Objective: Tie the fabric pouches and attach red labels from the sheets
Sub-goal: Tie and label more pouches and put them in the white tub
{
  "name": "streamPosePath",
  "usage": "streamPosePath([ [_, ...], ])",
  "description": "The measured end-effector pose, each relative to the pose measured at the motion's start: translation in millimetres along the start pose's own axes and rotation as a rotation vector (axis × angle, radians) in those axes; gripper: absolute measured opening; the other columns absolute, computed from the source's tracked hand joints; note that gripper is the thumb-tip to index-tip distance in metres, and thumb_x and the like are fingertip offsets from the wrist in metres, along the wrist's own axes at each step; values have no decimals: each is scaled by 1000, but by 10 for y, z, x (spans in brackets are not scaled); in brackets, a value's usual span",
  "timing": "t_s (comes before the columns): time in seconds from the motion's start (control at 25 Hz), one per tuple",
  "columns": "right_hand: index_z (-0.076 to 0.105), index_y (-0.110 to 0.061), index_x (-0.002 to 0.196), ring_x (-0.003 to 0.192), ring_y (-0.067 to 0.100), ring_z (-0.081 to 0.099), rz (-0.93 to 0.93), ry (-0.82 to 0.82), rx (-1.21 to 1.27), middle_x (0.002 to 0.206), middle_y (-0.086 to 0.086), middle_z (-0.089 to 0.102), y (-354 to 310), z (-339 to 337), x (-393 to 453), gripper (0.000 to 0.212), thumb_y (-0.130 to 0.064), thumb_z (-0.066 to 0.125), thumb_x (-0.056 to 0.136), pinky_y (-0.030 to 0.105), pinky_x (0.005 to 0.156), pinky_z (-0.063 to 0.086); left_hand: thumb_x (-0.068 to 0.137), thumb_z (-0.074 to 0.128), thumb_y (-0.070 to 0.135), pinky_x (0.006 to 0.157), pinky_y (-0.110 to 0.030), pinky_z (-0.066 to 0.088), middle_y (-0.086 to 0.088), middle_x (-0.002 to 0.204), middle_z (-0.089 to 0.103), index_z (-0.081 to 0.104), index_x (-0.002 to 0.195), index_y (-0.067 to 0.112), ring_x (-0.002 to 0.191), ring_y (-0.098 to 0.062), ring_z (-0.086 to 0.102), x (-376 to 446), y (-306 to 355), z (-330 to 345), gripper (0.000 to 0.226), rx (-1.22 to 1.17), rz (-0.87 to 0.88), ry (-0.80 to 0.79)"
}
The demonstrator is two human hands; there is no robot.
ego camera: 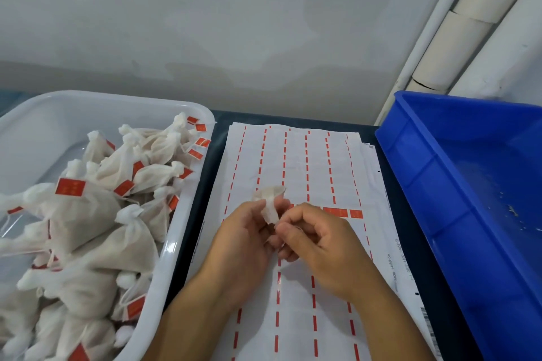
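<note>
My left hand (pixel 245 239) and my right hand (pixel 315 239) meet over the middle of the label sheets (pixel 296 164). Between their fingertips sticks up a small piece of pale fabric, a pouch (pixel 269 202); both hands pinch it. Most of the pouch is hidden by my fingers. The white sheets carry rows of thin red strips where labels have been peeled off. A few whole red labels (pixel 343 212) lie in a row just beyond my right hand. Tied white pouches with red labels (pixel 96 208) fill the translucent tub on the left.
The translucent white tub (pixel 187 199) stands along the left of the sheets. A blue plastic crate (pixel 457 184) stands on the right, its inside showing only a few crumbs. The dark tabletop (pixel 410 243) shows in narrow strips. A grey wall rises behind.
</note>
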State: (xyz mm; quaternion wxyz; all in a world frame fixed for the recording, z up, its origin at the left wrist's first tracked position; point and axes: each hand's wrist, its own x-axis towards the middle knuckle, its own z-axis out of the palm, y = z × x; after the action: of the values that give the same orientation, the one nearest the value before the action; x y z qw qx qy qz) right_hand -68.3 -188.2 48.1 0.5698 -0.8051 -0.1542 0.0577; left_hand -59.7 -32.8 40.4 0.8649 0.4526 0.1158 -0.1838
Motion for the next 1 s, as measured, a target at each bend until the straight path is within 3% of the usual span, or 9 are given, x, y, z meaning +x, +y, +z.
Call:
streamPosePath([
  [0.16, 71, -36, 101, 73, 19, 75, 69, 60, 130, 87, 2, 78, 21, -78, 33, 17, -21, 62, 103, 26, 68, 60, 106, 40, 30, 86, -38, 55, -14, 99, 74, 68, 95, 2, 89, -25, 68, -22, 16, -9, 41, 140, 105, 42],
  [0.24, 71, -34, 101, 68, 18, 72, 105, 97, 257, 84, 6, 76, 4, -100, 35, 18, -19, 61, 104, 26, 66, 59, 107, 36, 30, 91, -38, 54, -12, 99, 77, 63, 75, 9, 94, -19, 73, -39, 14, -16, 47, 319, 101, 70],
  [0.32, 70, -31, 101, 64, 17, 68, 132, 148, 368, 84, 8, 75, -10, -124, 34, 16, -19, 60, 104, 24, 64, 57, 109, 34, 38, 85, -29, 53, 6, 94, 77, 60, 70, 21, 89, -2, 70, -57, -1, -28, 49, 632, 101, 131],
  [0.4, 68, -30, 102, 63, 15, 65, 122, 187, 386, 87, 8, 76, -20, -152, 30, 13, -20, 60, 104, 24, 59, 55, 106, 33, 53, 75, -20, 47, 17, 96, 70, 65, 89, 34, 87, 7, 64, -78, -24, -31, 41, 903, 167, 126],
  [0.48, 65, -32, 103, 65, 10, 66, 67, 203, 301, 88, 5, 78, -29, -166, 20, 10, -23, 61, 103, 21, 57, 53, 101, 35, 63, 75, -18, 45, 20, 101, 64, 64, 95, 41, 92, 5, 60, -79, -62, -41, 37, 1079, 257, 76],
  [0.64, 65, -41, 111, 96, 13, 74, -98, 188, 41, 97, -7, 78, -19, -141, -19, 14, -30, 61, 103, 24, 74, 60, 88, 40, 64, 66, -16, 40, 17, 90, 52, 56, 80, 37, 83, -5, 53, -50, -145, -78, 32, 1442, 483, 27],
  [0.72, 66, -46, 120, 107, 12, 71, -123, 157, -74, 106, -12, 73, 0, -103, -31, 21, -41, 61, 100, 25, 82, 60, 90, 39, 62, 70, -16, 42, 19, 93, 54, 58, 85, 41, 89, -4, 54, -49, -184, -73, 29, 1476, 546, -15],
  [0.88, 69, -47, 124, 119, 8, 63, -187, 177, -161, 120, -20, 64, 31, -62, -17, 28, -45, 67, 97, 14, 94, 51, 100, 30, 52, 94, -9, 42, 24, 121, 63, 63, 122, 40, 114, 4, 56, -60, -211, -55, 41, 1352, 612, -133],
  [1.0, 63, -47, 132, 123, -1, 60, -126, 143, -114, 126, -25, 67, 45, -99, 7, 33, -49, 62, 98, 13, 98, 49, 103, 22, 51, 96, -5, 40, 39, 118, 59, 64, 117, 45, 119, 9, 54, -86, -190, -44, 45, 1241, 575, -157],
])
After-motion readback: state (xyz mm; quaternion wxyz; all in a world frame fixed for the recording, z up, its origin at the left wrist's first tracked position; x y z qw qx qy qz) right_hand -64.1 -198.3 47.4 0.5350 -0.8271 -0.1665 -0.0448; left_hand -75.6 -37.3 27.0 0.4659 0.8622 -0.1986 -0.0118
